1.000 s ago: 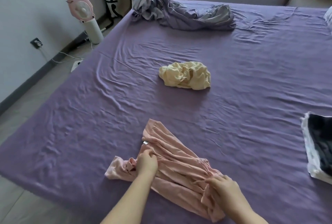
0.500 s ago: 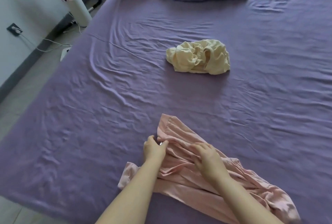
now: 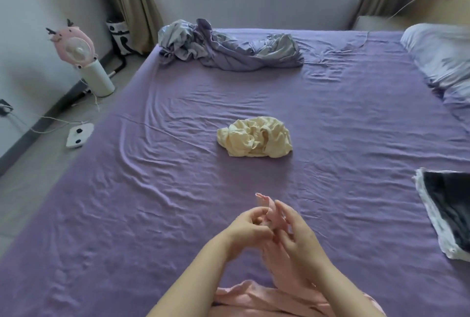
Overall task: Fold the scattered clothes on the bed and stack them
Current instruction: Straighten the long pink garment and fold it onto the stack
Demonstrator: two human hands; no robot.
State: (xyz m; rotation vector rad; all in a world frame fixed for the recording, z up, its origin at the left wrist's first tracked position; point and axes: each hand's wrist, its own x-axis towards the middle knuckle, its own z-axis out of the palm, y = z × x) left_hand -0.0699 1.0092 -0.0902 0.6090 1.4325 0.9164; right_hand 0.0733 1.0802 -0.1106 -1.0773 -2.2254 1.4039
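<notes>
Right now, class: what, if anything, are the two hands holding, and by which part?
Both the left hand and the right hand pinch the pink garment by one raised end; which part of the garment that is cannot be told.

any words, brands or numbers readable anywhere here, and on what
None can be read.
Black-and-white bag by the curtain: bold black marks, not legible as letters.
Pink fan: no label shows.
White power strip on the floor: only dark sockets, no text.
Pink garment, yellow garment and dark folded garment: no print or tag text visible.
</notes>
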